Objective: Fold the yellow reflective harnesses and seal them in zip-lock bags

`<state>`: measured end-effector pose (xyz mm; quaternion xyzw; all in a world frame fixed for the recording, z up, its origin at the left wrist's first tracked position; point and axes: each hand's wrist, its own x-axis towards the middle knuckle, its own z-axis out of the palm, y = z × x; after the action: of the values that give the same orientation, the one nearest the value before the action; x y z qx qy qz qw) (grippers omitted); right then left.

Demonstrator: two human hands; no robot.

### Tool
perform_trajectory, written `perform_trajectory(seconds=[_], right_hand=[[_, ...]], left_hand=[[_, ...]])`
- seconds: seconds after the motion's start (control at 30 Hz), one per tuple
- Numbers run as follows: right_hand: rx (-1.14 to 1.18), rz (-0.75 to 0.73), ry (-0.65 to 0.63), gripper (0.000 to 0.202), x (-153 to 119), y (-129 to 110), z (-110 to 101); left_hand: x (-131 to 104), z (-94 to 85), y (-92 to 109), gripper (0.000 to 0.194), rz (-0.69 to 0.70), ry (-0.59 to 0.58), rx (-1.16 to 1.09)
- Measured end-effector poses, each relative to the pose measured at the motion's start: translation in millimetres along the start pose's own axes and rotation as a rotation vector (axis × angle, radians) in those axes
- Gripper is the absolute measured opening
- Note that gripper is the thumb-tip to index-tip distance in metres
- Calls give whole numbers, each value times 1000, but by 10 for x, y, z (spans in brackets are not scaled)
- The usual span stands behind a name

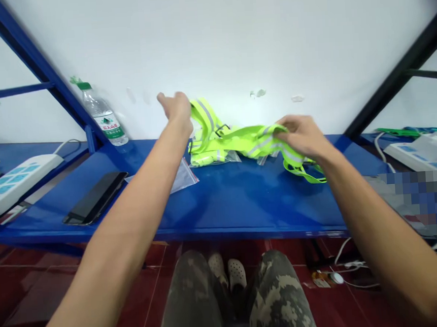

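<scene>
A neon yellow-green reflective strap harness [254, 139] with grey stripes stretches between my hands above the blue shelf. At its left end, my left hand [178, 109] is closed on a strap, the thumb side pointing up and left. My right hand [303, 133] pinches the band farther right, and loose loops hang below it onto the shelf. A black buckle [223, 129] shows on the strap near the middle. Beneath and behind lie folded yellow-green pieces [207, 158] in clear plastic bags. By my left forearm lies a clear zip bag [183, 178], partly covered by the arm.
On the blue shelf [243, 201], a black phone [96, 198] lies at the left. A water bottle [106, 116] leans against the white wall. Power strips [23, 183] with cables stand beyond the frame posts on both sides. My knees and shoes are below the front edge.
</scene>
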<state>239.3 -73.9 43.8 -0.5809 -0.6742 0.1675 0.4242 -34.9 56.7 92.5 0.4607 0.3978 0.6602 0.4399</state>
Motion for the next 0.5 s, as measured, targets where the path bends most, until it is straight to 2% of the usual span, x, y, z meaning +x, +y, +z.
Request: perform_trajectory(seconds=[0.03, 0.1, 0.17, 0.2, 0.23, 0.27, 0.33, 0.4, 0.5], right_hand=[[152, -9, 105, 10, 66, -32, -89], [391, -6, 235, 16, 156, -150, -202], [521, -11, 266, 17, 190, -296, -245], [546, -16, 261, 15, 191, -361, -256], [550, -20, 257, 12, 186, -412, -269], [540, -16, 267, 10, 177, -446, -290], [498, 18, 319, 10, 157, -458, -363], [452, 75, 398, 14, 144, -402, -465], [436, 188, 514, 13, 152, -243, -613]], left_hand=[[-136, 24, -24, 41, 84, -58, 137], [-446, 131, -50, 55, 213, -342, 354], [-729, 289, -49, 64, 305, -714, 496], [-834, 373, -43, 67, 341, -843, 544], [-905, 451, -34, 67, 391, -894, 584], [-941, 520, -23, 62, 437, -911, 617], [-924, 614, 5, 48, 528, -847, 645], [-836, 646, 47, 38, 608, -718, 651], [-712, 603, 139, 32, 680, -490, 672]])
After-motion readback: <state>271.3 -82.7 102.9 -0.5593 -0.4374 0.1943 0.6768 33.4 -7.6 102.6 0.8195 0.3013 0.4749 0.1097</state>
